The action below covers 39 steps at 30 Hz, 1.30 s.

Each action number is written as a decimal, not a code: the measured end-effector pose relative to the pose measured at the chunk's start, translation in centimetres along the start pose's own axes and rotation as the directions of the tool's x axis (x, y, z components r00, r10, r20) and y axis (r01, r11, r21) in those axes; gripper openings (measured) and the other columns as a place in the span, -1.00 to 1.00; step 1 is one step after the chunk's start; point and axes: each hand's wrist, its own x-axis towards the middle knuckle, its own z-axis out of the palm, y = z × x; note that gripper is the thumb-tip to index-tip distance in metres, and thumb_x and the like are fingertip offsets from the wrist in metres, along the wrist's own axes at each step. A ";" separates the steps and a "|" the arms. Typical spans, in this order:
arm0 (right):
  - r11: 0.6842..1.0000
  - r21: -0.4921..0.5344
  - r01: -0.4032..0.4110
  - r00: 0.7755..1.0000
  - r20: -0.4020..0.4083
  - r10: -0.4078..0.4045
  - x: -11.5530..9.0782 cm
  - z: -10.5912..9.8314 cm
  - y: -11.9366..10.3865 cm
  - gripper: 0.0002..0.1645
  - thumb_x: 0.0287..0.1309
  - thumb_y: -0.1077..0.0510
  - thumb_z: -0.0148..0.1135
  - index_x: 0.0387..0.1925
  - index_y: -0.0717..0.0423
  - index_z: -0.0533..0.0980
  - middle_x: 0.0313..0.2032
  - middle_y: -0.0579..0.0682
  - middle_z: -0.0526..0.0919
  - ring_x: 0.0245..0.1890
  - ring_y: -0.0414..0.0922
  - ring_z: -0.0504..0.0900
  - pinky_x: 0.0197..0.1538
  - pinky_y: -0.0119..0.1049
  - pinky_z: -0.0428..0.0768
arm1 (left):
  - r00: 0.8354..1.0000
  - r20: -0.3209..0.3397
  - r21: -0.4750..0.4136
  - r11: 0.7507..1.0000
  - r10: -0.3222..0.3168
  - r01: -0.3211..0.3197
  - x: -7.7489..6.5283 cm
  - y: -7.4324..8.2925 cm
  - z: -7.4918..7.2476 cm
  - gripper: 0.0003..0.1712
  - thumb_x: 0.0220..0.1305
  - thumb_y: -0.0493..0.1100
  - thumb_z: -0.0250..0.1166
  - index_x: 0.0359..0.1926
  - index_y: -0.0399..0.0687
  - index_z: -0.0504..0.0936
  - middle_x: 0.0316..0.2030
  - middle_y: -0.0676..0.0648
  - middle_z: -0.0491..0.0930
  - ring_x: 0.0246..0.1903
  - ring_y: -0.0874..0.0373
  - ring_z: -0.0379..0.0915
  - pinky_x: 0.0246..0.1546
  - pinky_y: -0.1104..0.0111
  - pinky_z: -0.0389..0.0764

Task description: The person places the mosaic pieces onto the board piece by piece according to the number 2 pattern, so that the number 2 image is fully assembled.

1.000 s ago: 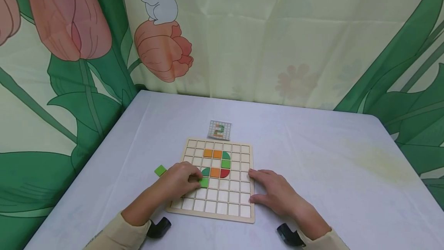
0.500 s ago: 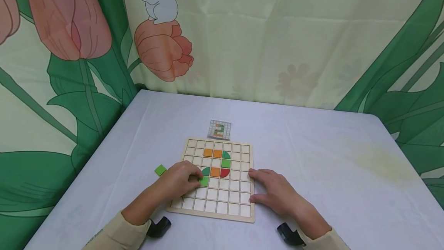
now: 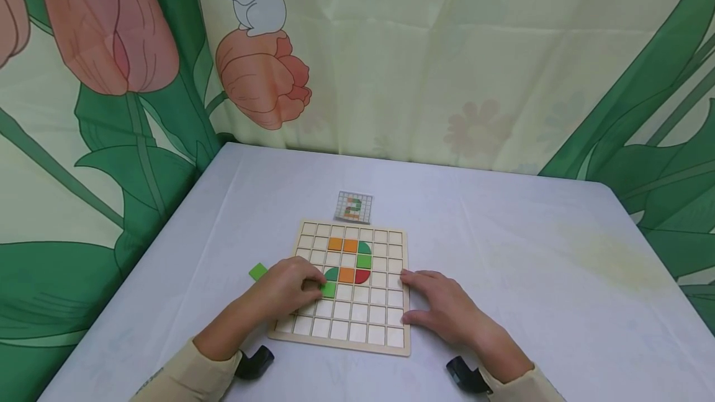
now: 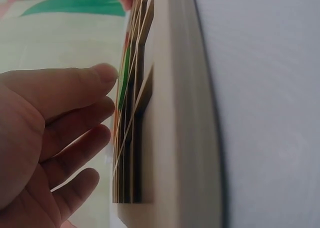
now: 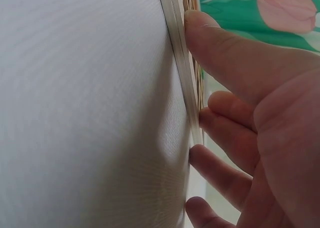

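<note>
A wooden grid board [image 3: 357, 347] lies on the table. The left hand [image 3: 287, 287] reaches over its left side, thumb and index finger pinching the left part of a green square tile [image 3: 329, 290]. In the left wrist view the thumb and index tips meet this green tile [image 4: 124, 78] at the board surface; the other fingers are loosely bent. Above it sits a dark green quarter-round tile [image 3: 332, 273], beside an orange square [image 3: 346, 275] and a red quarter-round [image 3: 362, 276]. The right hand [image 3: 447, 312] rests with spread fingers against the board's right edge.
More tiles fill the upper cells: orange squares [image 3: 350, 245], a quarter-round [image 3: 364, 247] and a green square [image 3: 364, 262]. Another green square [image 3: 258, 271] lies on the cloth left of the board. A small pattern card [image 3: 354, 208] lies behind it. Printed curtains [image 3: 419, 67] hang around the table.
The green tile under the left fingers has shifted very slightly away from the person on the board. The right hand stays at the board's edge, and the view has drifted slightly.
</note>
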 end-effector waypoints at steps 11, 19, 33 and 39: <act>0.999 0.013 -0.032 0.999 0.016 0.032 0.0 -0.1 -0.1 -0.20 0.04 -0.06 0.52 0.29 0.11 0.49 0.26 -0.01 0.53 0.27 0.11 0.43 0.25 0.16 0.36 | 0.999 0.038 -0.028 0.999 -0.031 0.032 0.0 0.1 0.0 -0.85 0.12 -0.23 0.51 -0.24 0.00 0.79 -0.27 0.17 0.66 -0.15 0.18 0.52 -0.10 0.21 0.59; 1.000 0.015 -0.017 1.000 0.012 0.016 0.0 -0.1 0.1 -0.21 0.04 -0.07 0.52 0.28 0.11 0.49 0.26 -0.01 0.53 0.27 0.11 0.43 0.25 0.15 0.37 | 0.994 -0.013 -0.077 0.991 -0.111 0.110 -0.5 -0.3 -1.4 -0.75 0.13 -0.18 0.52 -0.13 0.04 0.78 -0.12 0.11 0.65 0.04 0.04 0.53 0.04 0.12 0.55; 1.000 0.014 0.001 1.000 0.004 -0.001 0.0 -0.1 0.0 -0.21 0.06 -0.08 0.50 0.28 0.14 0.49 0.27 -0.01 0.53 0.27 0.10 0.43 0.24 0.14 0.38 | 0.978 -0.101 -0.073 0.982 -0.182 0.175 -2.1 -3.9 -4.4 -0.51 0.13 -0.12 0.53 0.09 -0.14 0.69 0.08 -0.17 0.62 0.18 -0.20 0.45 0.12 -0.07 0.50; 1.000 0.011 -0.007 1.000 0.003 0.007 0.0 -0.1 0.0 -0.20 0.04 -0.07 0.51 0.28 0.14 0.49 0.27 -0.01 0.53 0.27 0.09 0.44 0.25 0.13 0.38 | 0.972 -0.119 -0.074 0.978 -0.204 0.196 -2.6 -5.7 -4.9 -0.49 0.17 -0.16 0.49 0.15 -0.16 0.66 0.12 -0.16 0.62 0.22 -0.22 0.40 0.17 -0.10 0.44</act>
